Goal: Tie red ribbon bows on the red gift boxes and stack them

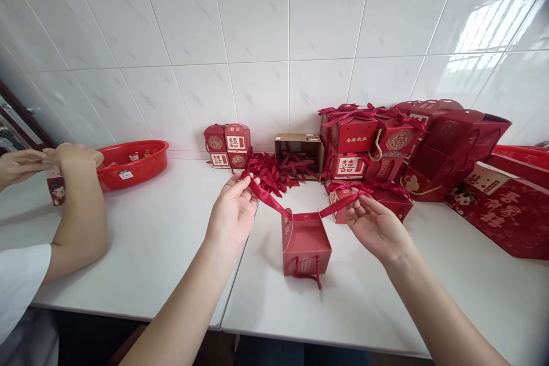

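A small red gift box (305,243) stands on the white table in front of me, its rope handle (318,272) hanging down the near side. A red satin ribbon (271,201) runs through the upper flaps of the box, with an end drawn out to each side. My left hand (234,206) pinches the left end of the ribbon. The right end is pinched in my right hand (372,218), held up at about the same height. Neither hand touches the box itself.
Behind lie a heap of ribbons (266,172) and an open cardboard box (299,140) holding more. Red gift boxes (352,136) are stacked at the right; a few (228,146) stand by the wall. At left, a co-worker's arms (81,200) are beside a red basin (141,167).
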Available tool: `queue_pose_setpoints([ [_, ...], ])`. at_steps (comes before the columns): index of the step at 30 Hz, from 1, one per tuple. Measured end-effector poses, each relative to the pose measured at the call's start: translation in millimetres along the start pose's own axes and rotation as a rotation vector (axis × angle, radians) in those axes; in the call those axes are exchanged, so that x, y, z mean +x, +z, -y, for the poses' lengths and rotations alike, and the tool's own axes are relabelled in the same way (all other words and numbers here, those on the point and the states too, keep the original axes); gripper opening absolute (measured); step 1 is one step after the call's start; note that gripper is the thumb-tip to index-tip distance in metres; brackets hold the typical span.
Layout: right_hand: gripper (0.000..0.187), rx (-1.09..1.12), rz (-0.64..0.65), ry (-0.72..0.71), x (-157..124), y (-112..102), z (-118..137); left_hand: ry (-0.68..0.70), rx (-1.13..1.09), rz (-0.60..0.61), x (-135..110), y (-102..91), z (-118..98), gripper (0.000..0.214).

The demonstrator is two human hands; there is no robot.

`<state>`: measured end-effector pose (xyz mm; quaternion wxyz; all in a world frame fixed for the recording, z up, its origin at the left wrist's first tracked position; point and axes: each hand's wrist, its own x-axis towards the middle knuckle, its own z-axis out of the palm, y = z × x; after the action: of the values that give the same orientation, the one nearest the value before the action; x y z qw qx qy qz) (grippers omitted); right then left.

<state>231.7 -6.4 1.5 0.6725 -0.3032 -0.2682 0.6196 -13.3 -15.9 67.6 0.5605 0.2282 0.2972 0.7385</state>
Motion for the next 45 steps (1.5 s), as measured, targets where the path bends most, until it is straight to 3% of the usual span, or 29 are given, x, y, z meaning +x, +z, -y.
queue_pose_setpoints([
  [4, 0.011, -0.152, -0.001, -0.118, 3.5, 1.6, 7.4, 0.063, 0.020, -0.017, 0.4, -4.1, 4.0, 0.029],
  [9, 0.020, -0.148, -0.087, -0.292, 6.4, 18.8, 18.2, 0.148, 0.108, 0.109, 2.1, -0.7, 3.4, 0.028],
  [16, 0.021, -0.389, 0.114, -0.448, 11.8, 48.9, 47.4, 0.282, 0.206, 0.267, 4.6, 24.2, 2.7, 0.024],
  [28, 0.027, -0.499, 0.315, -0.433, 9.5, 88.9, 55.6, 0.390, 0.251, 0.433, 4.9, 44.9, 6.5, 0.030],
  [36, 0.022, -0.497, 0.349, -0.415, 7.4, 102.1, 55.9, 0.324, 0.233, 0.486, 1.0, 53.6, 3.2, 0.010],
  [40, 0.016, -0.704, 0.346, -0.444, 1.4, 111.7, 55.1, 0.259, 0.266, 0.544, 0.0, 56.9, 3.7, 0.021],
  [45, 0.014, -0.720, 0.520, -0.440, -5.4, 114.6, 51.0, 0.234, 0.476, 0.536, -1.3, 57.9, 0.0, 0.043],
])
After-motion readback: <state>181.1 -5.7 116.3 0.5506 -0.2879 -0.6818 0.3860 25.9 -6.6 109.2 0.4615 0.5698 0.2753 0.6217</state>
